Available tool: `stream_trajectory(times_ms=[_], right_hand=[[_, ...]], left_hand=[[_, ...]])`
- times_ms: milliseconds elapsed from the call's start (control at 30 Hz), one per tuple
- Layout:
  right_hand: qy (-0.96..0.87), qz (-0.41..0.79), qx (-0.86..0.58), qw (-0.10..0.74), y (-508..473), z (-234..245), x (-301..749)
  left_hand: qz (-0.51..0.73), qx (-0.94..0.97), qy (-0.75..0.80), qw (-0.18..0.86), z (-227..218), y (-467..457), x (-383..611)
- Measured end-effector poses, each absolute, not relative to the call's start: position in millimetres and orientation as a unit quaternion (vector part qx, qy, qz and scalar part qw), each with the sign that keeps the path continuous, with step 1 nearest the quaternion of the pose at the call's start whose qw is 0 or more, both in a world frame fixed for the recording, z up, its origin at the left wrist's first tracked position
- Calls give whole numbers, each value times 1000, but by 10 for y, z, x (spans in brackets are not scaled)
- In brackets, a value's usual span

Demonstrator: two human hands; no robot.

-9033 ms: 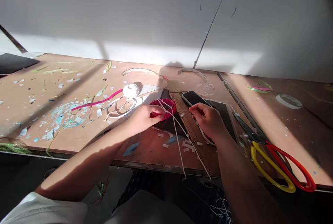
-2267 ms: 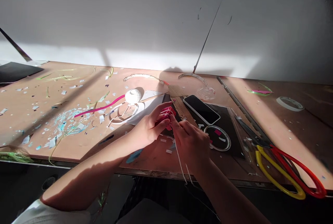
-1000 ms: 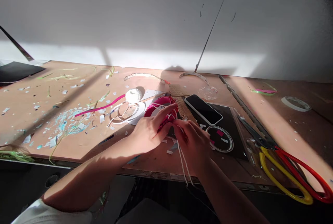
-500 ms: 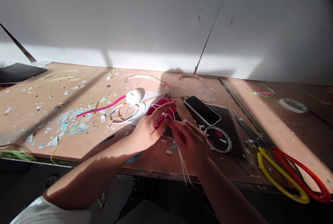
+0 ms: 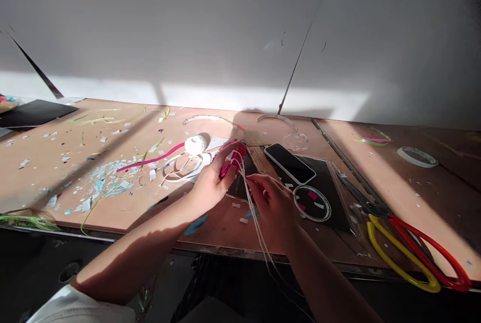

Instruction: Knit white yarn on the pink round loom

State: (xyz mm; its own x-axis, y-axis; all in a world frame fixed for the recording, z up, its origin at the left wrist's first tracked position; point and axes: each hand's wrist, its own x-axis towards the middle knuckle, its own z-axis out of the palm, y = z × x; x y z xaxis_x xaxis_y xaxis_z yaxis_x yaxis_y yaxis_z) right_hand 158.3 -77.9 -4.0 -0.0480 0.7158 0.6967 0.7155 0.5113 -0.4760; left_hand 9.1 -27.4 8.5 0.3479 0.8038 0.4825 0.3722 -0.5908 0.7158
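Observation:
My left hand [image 5: 212, 185] is closed around a magenta ribbed piece [image 5: 239, 151], its exact kind partly hidden by the fingers. White string [image 5: 252, 205] loops over this piece and hangs in several strands past the table's front edge. Close beside it, my right hand [image 5: 273, 198] has thumb and forefinger pinched at the string. Left of the hands sit a white ball of string [image 5: 195, 144] and a white ring [image 5: 173, 179]. A magenta strip [image 5: 150, 159] trails leftward from near the ball.
Right of the hands lie a phone [image 5: 290, 164], another white ring [image 5: 326, 208] and large scissors [image 5: 379, 210] with red and yellow handles. A tape roll [image 5: 418, 156] rests farther right. Corrugated cardboard [image 5: 259, 158] is behind the hands; paper scraps litter the left tabletop [image 5: 56, 168].
My right fingertips have come slightly away from the magenta piece, and the string strands now show running down from it. The left hand has tilted the piece a little. The view has shifted slightly.

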Motion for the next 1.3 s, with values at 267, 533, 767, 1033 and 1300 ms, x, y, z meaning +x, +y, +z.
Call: stream_trajectory(times_ms=[267,533,767,1033,1300], right_hand=[[-751,31,-500,431,-953,36,1640],[-767,175,-515,342,-1507,97,1719],[-856,262,-396,207,-1828,-54,1606],[-834,226,-466,191,-1827,-155,1666],[-698,213,-532,429,-1477,191,1880]], left_hand=[[433,772,392,250,29,-229,52],[450,780,389,192,82,-232,39],[454,779,390,188,62,-230,45],[438,784,404,177,78,-247,43],[391,836,369,107,132,-389,45]])
